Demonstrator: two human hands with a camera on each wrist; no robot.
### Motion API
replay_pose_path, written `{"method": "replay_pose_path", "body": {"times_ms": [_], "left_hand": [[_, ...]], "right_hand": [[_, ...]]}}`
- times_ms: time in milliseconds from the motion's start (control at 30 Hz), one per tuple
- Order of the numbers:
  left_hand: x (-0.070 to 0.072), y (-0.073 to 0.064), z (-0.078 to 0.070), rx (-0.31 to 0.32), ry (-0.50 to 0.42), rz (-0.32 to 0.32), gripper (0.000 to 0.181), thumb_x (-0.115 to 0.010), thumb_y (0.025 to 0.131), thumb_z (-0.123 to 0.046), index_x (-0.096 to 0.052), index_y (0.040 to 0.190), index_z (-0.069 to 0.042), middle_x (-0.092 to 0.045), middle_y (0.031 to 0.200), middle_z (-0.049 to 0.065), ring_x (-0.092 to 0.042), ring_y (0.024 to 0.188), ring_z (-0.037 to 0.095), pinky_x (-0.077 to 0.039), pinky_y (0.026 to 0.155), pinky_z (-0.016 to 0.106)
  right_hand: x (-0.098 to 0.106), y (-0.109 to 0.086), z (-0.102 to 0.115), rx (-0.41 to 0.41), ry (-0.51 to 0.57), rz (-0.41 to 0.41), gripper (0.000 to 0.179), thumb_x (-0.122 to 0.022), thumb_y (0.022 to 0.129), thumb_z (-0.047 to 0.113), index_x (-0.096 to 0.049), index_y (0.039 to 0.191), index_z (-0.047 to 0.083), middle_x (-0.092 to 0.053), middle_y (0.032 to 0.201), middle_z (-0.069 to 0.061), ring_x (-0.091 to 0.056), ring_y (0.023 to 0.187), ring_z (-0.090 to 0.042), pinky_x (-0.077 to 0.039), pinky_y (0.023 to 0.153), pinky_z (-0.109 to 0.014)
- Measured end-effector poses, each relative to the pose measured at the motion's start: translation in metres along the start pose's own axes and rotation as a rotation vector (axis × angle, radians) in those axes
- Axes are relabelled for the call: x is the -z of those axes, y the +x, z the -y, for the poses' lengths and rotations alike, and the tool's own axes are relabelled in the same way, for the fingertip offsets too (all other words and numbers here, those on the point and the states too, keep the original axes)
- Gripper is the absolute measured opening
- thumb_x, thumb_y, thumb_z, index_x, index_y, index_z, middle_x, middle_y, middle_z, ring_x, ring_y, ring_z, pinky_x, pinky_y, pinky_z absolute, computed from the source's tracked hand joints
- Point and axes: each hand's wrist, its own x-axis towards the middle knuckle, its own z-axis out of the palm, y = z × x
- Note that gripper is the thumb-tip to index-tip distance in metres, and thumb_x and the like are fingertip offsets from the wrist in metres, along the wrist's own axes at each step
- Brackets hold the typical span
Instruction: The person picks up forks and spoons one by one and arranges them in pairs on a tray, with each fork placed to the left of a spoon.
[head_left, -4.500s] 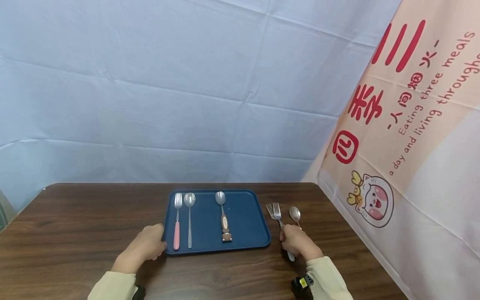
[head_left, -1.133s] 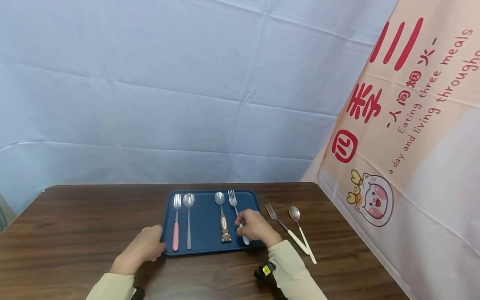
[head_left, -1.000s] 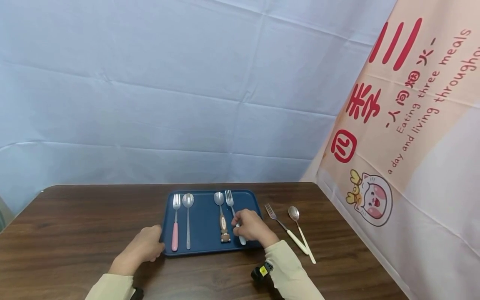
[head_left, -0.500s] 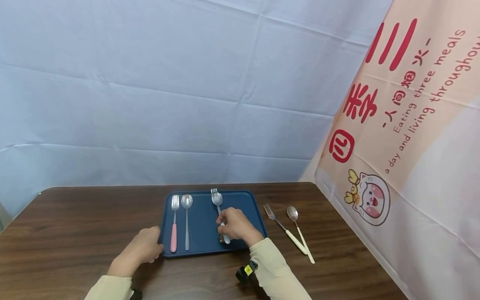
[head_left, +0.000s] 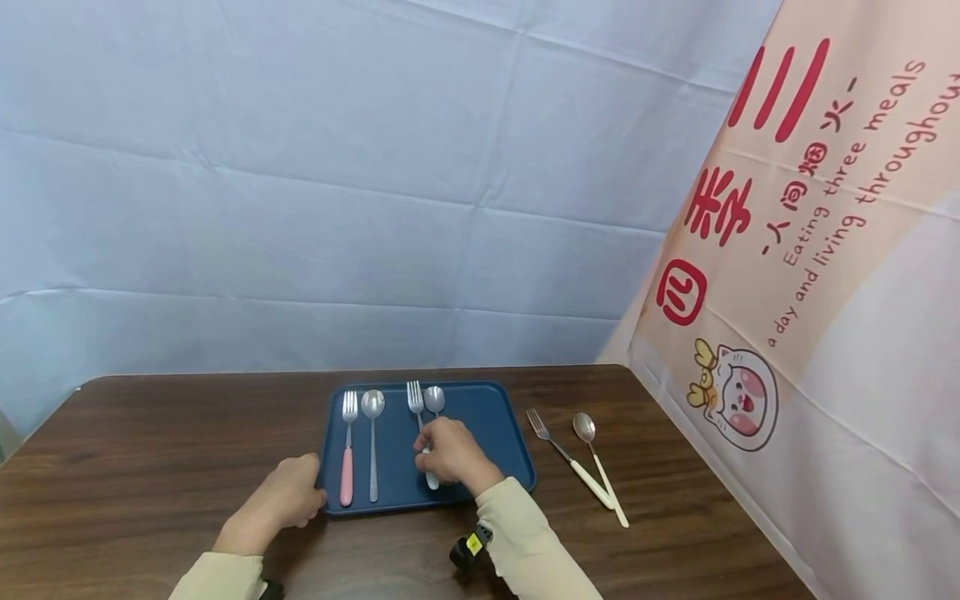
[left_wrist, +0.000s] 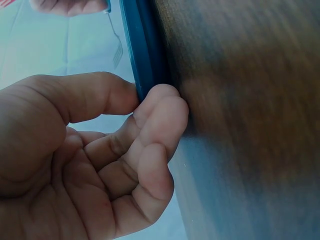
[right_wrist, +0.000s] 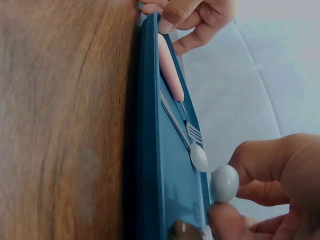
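Note:
My left hand (head_left: 288,492) pinches the left edge of a blue tray (head_left: 487,417) between thumb and fingers; the left wrist view shows the thumb on the rim. My right hand (head_left: 453,454) holds a fork (head_left: 415,396) by its pale, glossy handle (right_wrist: 224,184), tines toward the far side, over the middle of the tray. Just right of the fork lies a spoon (head_left: 434,398); my hand hides its handle, whose brown end (right_wrist: 185,231) shows in the right wrist view. Left of it lie a pink-handled fork (head_left: 347,479) and a long silver spoon (head_left: 373,450), side by side.
On the wooden table (head_left: 187,442), right of the tray, lie a cream-handled fork (head_left: 588,482) and a cream-handled spoon (head_left: 584,427), their handle ends meeting. A pale cloth (head_left: 300,208) hangs behind the table, and a printed banner (head_left: 787,250) at the right.
My right hand has brought the pale-handled fork from the table onto the tray, then leftward across the brown-handled spoon to its left side. My left hand stays on the tray's edge.

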Motion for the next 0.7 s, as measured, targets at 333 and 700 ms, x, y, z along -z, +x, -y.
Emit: {"method": "replay_pose_path", "body": {"times_ms": [333, 700], "left_hand": [[-0.001, 0.000, 0.000, -0.005, 0.003, -0.004, 0.019, -0.056, 0.082, 0.003, -0.050, 0.098, 0.013, -0.049, 0.057, 0.007, -0.051, 0.044, 0.016, -0.041, 0.044, 0.029], [-0.003, 0.002, 0.003, -0.018, 0.013, -0.020, 0.013, -0.057, 0.081, 0.003, -0.051, 0.091, 0.010, -0.049, 0.055, 0.007, -0.051, 0.042, 0.015, -0.041, 0.042, 0.029]], "right_hand": [[-0.006, 0.004, 0.009, -0.072, -0.051, -0.015, 0.010, -0.070, 0.078, 0.006, -0.069, 0.087, 0.004, -0.061, 0.075, -0.003, -0.053, 0.052, -0.012, -0.044, 0.046, -0.026], [-0.013, 0.007, 0.009, -0.022, -0.165, -0.020, 0.006, -0.073, 0.076, 0.010, -0.071, 0.081, 0.007, -0.063, 0.073, 0.000, -0.055, 0.062, -0.012, -0.048, 0.058, -0.028]]}}
